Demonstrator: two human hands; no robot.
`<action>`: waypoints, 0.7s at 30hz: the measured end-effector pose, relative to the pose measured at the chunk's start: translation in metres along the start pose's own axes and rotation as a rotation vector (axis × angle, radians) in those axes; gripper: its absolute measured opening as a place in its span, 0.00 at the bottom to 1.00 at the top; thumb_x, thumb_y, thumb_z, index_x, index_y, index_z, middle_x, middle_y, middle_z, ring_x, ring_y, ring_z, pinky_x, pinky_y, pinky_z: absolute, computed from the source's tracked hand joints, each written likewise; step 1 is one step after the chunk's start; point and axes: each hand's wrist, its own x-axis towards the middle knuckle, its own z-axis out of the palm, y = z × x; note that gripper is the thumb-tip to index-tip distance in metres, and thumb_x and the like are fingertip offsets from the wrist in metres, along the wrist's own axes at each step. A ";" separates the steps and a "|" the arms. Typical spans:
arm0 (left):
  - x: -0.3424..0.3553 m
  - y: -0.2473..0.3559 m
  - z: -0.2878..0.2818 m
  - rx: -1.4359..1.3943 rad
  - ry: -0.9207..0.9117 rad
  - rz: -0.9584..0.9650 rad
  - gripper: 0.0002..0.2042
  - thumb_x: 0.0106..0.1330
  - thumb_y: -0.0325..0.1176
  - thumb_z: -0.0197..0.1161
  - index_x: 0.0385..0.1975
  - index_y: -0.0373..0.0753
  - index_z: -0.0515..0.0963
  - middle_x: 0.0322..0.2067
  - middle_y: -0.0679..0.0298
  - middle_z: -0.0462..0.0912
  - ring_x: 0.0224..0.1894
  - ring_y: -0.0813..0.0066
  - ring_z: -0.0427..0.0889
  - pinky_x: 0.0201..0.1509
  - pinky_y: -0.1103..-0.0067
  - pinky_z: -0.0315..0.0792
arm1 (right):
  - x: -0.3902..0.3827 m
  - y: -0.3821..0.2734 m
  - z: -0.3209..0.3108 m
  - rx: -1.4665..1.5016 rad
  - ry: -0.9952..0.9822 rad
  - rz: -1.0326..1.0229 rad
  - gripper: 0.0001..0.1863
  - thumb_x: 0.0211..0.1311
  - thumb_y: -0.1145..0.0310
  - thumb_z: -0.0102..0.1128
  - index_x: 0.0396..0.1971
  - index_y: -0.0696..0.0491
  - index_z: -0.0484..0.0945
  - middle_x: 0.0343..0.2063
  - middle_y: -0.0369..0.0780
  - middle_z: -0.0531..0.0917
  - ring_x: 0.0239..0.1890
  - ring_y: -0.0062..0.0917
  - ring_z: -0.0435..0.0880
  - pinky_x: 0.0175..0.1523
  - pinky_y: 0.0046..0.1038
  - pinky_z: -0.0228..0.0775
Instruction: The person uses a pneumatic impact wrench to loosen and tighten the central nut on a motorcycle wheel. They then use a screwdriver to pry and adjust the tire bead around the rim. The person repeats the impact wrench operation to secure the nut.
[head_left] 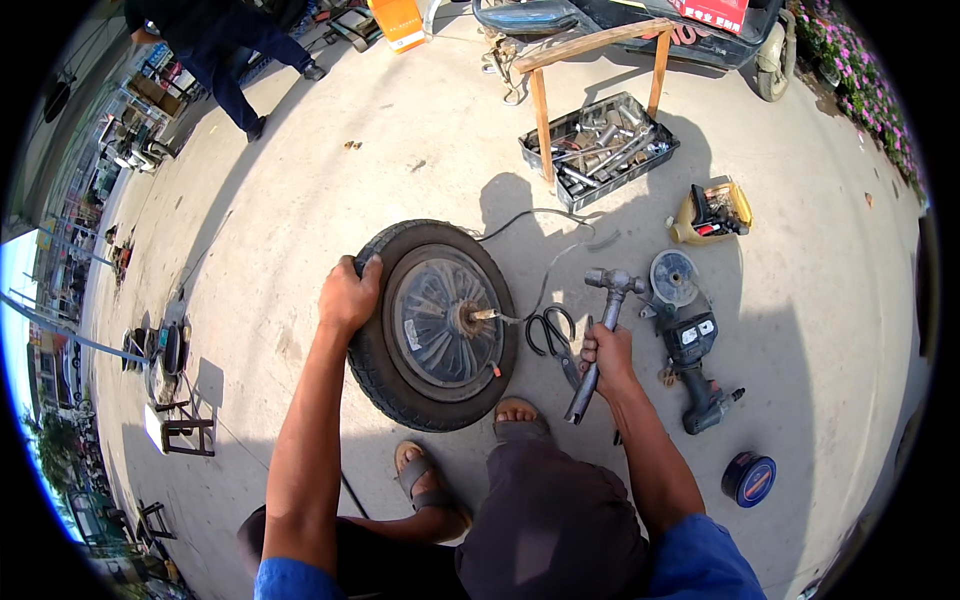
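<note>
A hub-motor wheel (440,320) with a black tyre and a finned metal hub stands tilted in front of my feet. A cable runs from its axle (478,315) off to the right. My left hand (350,295) grips the tyre at its upper left edge, thumb on the sidewall. In my right hand (608,358) is a metal hammer (613,300), its head up and its handle pointing down to the left, held apart from the wheel. Black-handled scissors (552,335) lie on the ground between the wheel and the hammer, their blades partly behind my right hand.
On the right lie a cordless power tool (690,345), a round metal disc (674,277) and a blue tin (749,479). Farther off are a cut yellow container (712,212) and a wooden-handled black crate (600,150) of tools. A person (225,55) stands far left; a small stool (183,430) is nearer.
</note>
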 end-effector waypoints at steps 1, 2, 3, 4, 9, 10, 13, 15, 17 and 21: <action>-0.003 0.001 0.000 0.007 0.000 0.005 0.31 0.70 0.56 0.54 0.41 0.23 0.78 0.40 0.30 0.82 0.48 0.36 0.82 0.55 0.57 0.75 | 0.005 -0.009 0.002 -0.010 -0.068 -0.009 0.06 0.59 0.74 0.55 0.25 0.51 0.68 0.17 0.31 0.68 0.14 0.15 0.67 0.18 0.26 0.62; -0.006 0.002 -0.001 0.013 0.001 0.009 0.31 0.70 0.56 0.54 0.41 0.24 0.78 0.40 0.31 0.82 0.48 0.36 0.82 0.54 0.57 0.75 | 0.010 -0.013 0.007 -0.039 -0.145 0.036 0.06 0.59 0.74 0.55 0.25 0.52 0.68 0.17 0.31 0.69 0.14 0.15 0.66 0.19 0.26 0.62; -0.008 0.003 -0.003 0.019 0.011 0.014 0.31 0.70 0.56 0.54 0.42 0.24 0.78 0.40 0.31 0.82 0.47 0.36 0.83 0.54 0.56 0.75 | 0.015 -0.019 0.016 -0.068 -0.229 0.074 0.06 0.59 0.74 0.55 0.25 0.52 0.69 0.17 0.31 0.70 0.14 0.15 0.66 0.19 0.27 0.63; -0.009 0.003 -0.003 0.017 0.016 0.023 0.30 0.70 0.56 0.54 0.42 0.25 0.77 0.40 0.31 0.82 0.47 0.35 0.83 0.54 0.56 0.75 | 0.019 -0.022 0.025 -0.099 -0.312 0.113 0.05 0.59 0.74 0.55 0.25 0.52 0.69 0.17 0.31 0.70 0.14 0.15 0.66 0.20 0.28 0.63; -0.018 0.004 0.002 0.021 0.052 0.049 0.29 0.71 0.55 0.55 0.43 0.25 0.77 0.41 0.33 0.82 0.46 0.35 0.82 0.52 0.55 0.76 | 0.032 -0.018 0.057 -0.200 -0.318 0.173 0.06 0.60 0.73 0.55 0.25 0.51 0.69 0.16 0.30 0.69 0.14 0.15 0.66 0.20 0.27 0.61; -0.020 0.006 0.001 0.028 0.037 0.041 0.29 0.71 0.54 0.55 0.45 0.25 0.76 0.43 0.34 0.82 0.46 0.35 0.82 0.52 0.55 0.76 | 0.035 -0.017 0.054 -0.193 -0.323 0.179 0.06 0.59 0.73 0.55 0.25 0.52 0.69 0.16 0.30 0.69 0.14 0.15 0.66 0.20 0.27 0.61; -0.023 0.013 -0.002 0.047 0.037 0.025 0.28 0.71 0.53 0.55 0.45 0.25 0.75 0.43 0.35 0.81 0.46 0.36 0.82 0.52 0.54 0.76 | 0.035 -0.014 0.059 -0.334 -0.393 0.216 0.06 0.59 0.73 0.55 0.25 0.52 0.69 0.16 0.31 0.69 0.14 0.16 0.66 0.20 0.27 0.62; -0.025 0.012 -0.003 0.044 0.052 0.035 0.28 0.71 0.53 0.55 0.45 0.26 0.75 0.44 0.35 0.81 0.46 0.37 0.82 0.52 0.55 0.76 | 0.030 -0.017 0.062 -0.544 -0.502 0.248 0.05 0.59 0.73 0.55 0.25 0.52 0.69 0.16 0.31 0.68 0.14 0.16 0.66 0.20 0.27 0.61; -0.026 0.016 -0.003 0.039 0.049 0.039 0.28 0.71 0.53 0.55 0.45 0.26 0.75 0.44 0.36 0.81 0.46 0.37 0.82 0.52 0.55 0.76 | 0.036 -0.025 0.057 -0.419 -0.473 0.216 0.05 0.59 0.72 0.55 0.26 0.53 0.69 0.16 0.31 0.68 0.14 0.16 0.65 0.20 0.28 0.61; -0.025 0.026 -0.005 0.066 0.025 0.048 0.27 0.71 0.53 0.55 0.45 0.26 0.75 0.44 0.36 0.81 0.46 0.37 0.82 0.52 0.56 0.76 | 0.038 -0.014 0.057 -0.176 -0.313 0.204 0.05 0.59 0.73 0.55 0.26 0.53 0.69 0.16 0.31 0.68 0.14 0.16 0.65 0.20 0.27 0.61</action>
